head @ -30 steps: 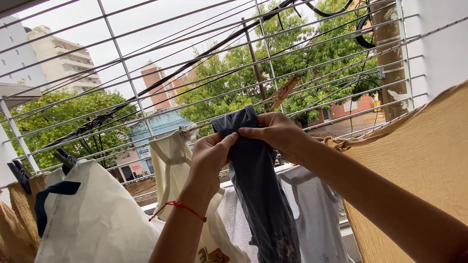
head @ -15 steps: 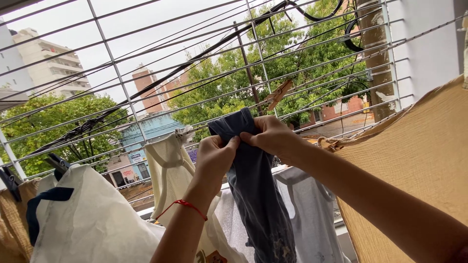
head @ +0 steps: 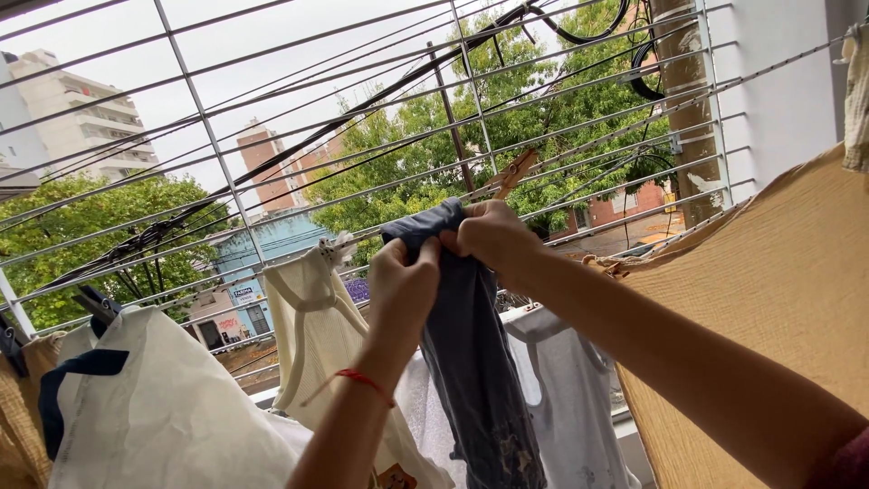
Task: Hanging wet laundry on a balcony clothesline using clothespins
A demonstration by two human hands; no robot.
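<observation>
Both hands are working the top fold of a dark blue garment point(head: 471, 344) draped over a clothesline wire point(head: 579, 145), roughly frame centre. Left hand point(head: 403, 285) is pinching the fold from 7 o'clock, fingers closed on the cloth, red string bracelet point(head: 362, 378) on that wrist. Right hand point(head: 493, 237) is gripping the same fold from 3 o'clock, fingers curled tight around the fabric. The rest of the garment is hanging straight down toward 6 o'clock, between a cream strappy top point(head: 312, 317) at 9 and a pale grey top point(head: 566, 398) at 4.

Step in hand, as I'm reading it: seating and evening out the fold on the wire; no peg on it yet. A wooden clothespin point(head: 510, 172) is sitting clipped on a wire just above the right hand, at 1 o'clock (nearest spare in reach). Next move is likely calling for one hand holding the fold pinned while the other is freeing up for that peg. A mustard cloth point(head: 778, 299) is filling the 3 o'clock side.
</observation>
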